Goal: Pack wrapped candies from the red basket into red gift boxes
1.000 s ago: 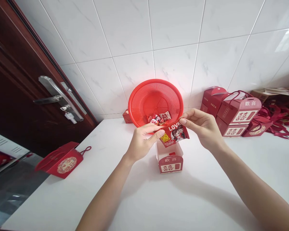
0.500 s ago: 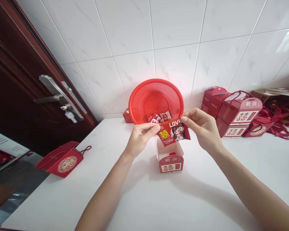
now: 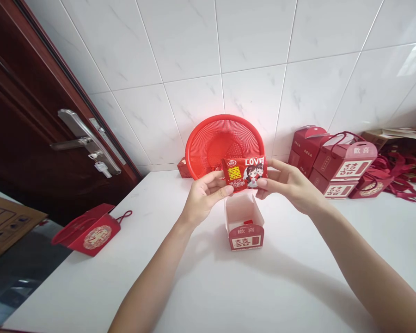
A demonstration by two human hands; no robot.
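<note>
Between my two hands is a red snack packet (image 3: 246, 174) printed with "LOVE" and a cartoon couple, its front facing me. My left hand (image 3: 206, 196) grips its left edge, thumb in front. On its right edge my right hand (image 3: 284, 185) is closed, thumb on the front and fingers behind. Just below stands an open red and white gift box (image 3: 246, 236) with a small red piece inside. Behind the packet a red plastic basket (image 3: 225, 122) leans against the wall; the packet and my hands hide most of its contents.
At the right stand several red gift boxes (image 3: 345, 162), partly stacked, beside dark red ribbons (image 3: 407, 171). Another red box (image 3: 93, 231) with a cord loop sits at the table's left edge. A door with a metal handle (image 3: 86, 138) is at the left, above a cardboard carton (image 3: 10, 222).
The packet has risen a little and turned from tilted to nearly level. My fingers have shifted from pinching its top corners to holding its sides. A cardboard carton has appeared at the left.
</note>
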